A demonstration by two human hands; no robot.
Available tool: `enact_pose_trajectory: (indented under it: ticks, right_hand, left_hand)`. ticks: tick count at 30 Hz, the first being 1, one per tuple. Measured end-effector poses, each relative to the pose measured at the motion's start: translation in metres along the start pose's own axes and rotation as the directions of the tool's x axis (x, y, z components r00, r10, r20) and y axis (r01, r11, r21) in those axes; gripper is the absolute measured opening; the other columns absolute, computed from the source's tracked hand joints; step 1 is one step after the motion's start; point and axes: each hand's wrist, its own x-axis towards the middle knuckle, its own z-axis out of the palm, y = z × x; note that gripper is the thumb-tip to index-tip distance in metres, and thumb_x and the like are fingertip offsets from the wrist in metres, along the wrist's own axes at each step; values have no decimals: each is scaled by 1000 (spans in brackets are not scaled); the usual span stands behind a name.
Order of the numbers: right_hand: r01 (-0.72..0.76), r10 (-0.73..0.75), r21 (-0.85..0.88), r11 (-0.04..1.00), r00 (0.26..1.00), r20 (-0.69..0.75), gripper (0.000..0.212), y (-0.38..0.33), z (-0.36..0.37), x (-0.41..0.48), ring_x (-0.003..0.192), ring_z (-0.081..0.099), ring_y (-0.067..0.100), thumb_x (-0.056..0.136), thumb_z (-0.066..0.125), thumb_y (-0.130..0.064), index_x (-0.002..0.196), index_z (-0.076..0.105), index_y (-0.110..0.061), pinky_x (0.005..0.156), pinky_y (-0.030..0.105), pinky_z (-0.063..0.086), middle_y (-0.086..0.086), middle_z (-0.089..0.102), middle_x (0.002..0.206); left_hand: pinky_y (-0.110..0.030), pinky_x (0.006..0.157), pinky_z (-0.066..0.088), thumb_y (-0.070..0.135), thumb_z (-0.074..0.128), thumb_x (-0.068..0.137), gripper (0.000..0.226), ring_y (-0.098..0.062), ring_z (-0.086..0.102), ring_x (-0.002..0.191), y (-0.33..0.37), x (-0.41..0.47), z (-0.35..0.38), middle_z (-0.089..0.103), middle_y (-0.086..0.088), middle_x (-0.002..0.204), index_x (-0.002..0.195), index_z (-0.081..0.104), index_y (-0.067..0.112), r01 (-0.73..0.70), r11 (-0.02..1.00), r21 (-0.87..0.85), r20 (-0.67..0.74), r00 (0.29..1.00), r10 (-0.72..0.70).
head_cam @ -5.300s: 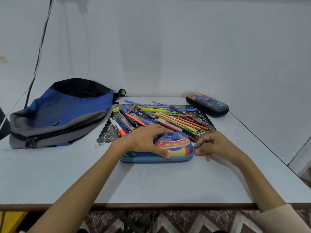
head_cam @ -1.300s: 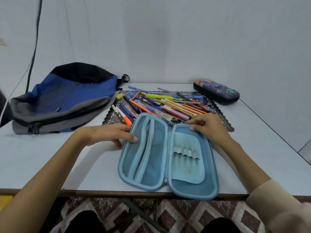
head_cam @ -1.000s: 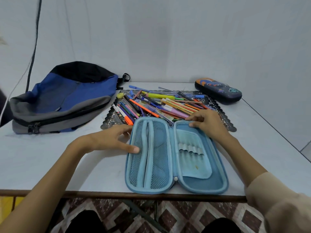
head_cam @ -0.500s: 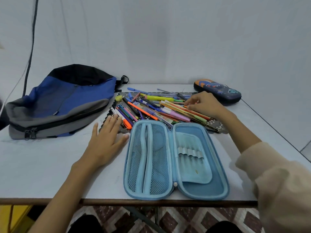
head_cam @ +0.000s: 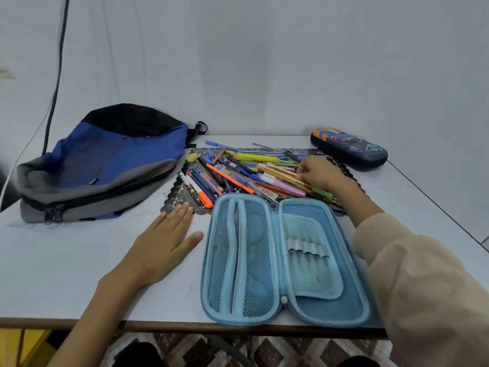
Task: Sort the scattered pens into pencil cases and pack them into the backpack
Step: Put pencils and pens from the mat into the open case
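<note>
We count two pencil cases: a light-blue case (head_cam: pixel 328 308) lying open at the near table (head_cam: pixel 66 260) edge and a dark case (head_cam: pixel 349 149) closed far right; one backpack (head_cam: pixel 105 165) far left; pens (head_cam: pixel 238 176), too many to count, heaped on one dark mat (head_cam: pixel 174 200) behind the open case; left grip (head_cam: pixel 161 242) flat on the table, fingers spread; right grip (head_cam: pixel 317 173) curls into the pens, whether pinching one we cannot tell

A light-blue hard-shell pencil case (head_cam: pixel 284 258) lies open at the near edge of the white tabletop (head_cam: pixel 66 260). The left hand (head_cam: pixel 164 242) rests flat just beside it. The right hand (head_cam: pixel 320 172) sits with bent fingers on the heap of coloured pens (head_cam: pixel 238 176) covering a dark lacy mat (head_cam: pixel 180 200); whether it grips one is unclear. A blue, grey and black fabric backpack (head_cam: pixel 105 165) lies to the left, and a closed navy patterned pencil case (head_cam: pixel 349 151) far right.
</note>
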Motion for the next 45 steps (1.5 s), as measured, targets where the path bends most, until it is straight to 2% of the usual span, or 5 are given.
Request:
enact_pose_trajectory:
  ticks: [7, 19, 25, 34, 45]
  right_hand:
    - [18, -3, 139, 990, 995, -104, 9, -9, -17, 0, 81, 50, 25, 90, 50, -12, 95, 54, -6, 68, 34, 38, 11, 58, 90]
    - [111, -134, -266, 958, 988, -71, 22, -15, -1, -8, 80, 59, 27, 88, 55, -29, 86, 62, -8, 59, 30, 34, 5, 58, 78]
    - [89, -80, 36, 995, 975, -206, 23, -9, -19, -6, 79, 54, 30, 100, 43, -36, 97, 42, -13, 66, 37, 37, 11, 58, 90]
    - [63, -94, 141, 988, 970, 226, 28, -7, -23, -8, 76, 59, 19, 60, 90, -36, 72, 76, -14, 73, 37, 47, 5, 68, 75]
    - [43, -60, 490, 871, 998, 20, 23, -10, -26, -9, 50, 44, 17, 103, 41, -36, 85, 39, -22, 56, 35, 44, 3, 45, 68]
  left_hand:
    - [-20, 116, -11, 78, -10, 73, 97, 4, -13, 143, 2, 0, -2, -9, 13, 159, 154, -4, 24, 10, 1000, -21, -6, 1000, -10]
    - [-19, 115, -9, 79, -7, 73, 100, 7, -11, 141, 4, -2, -5, -4, 12, 161, 155, 1, 23, 10, 999, -39, -17, 1000, -11]
    - [-19, 115, -10, 79, -7, 73, 99, 6, -12, 142, 3, -2, -4, -4, 12, 161, 155, 0, 24, 11, 999, -36, -9, 1000, -11]
    - [-19, 116, -10, 79, -8, 71, 100, 6, -12, 142, 4, -2, -5, -4, 12, 161, 155, 0, 24, 17, 999, -43, -10, 1000, -17]
    - [-19, 116, -10, 79, -6, 73, 98, 7, -11, 143, 2, -2, -2, -7, 16, 158, 155, 0, 25, 13, 999, -47, -16, 1000, -13]
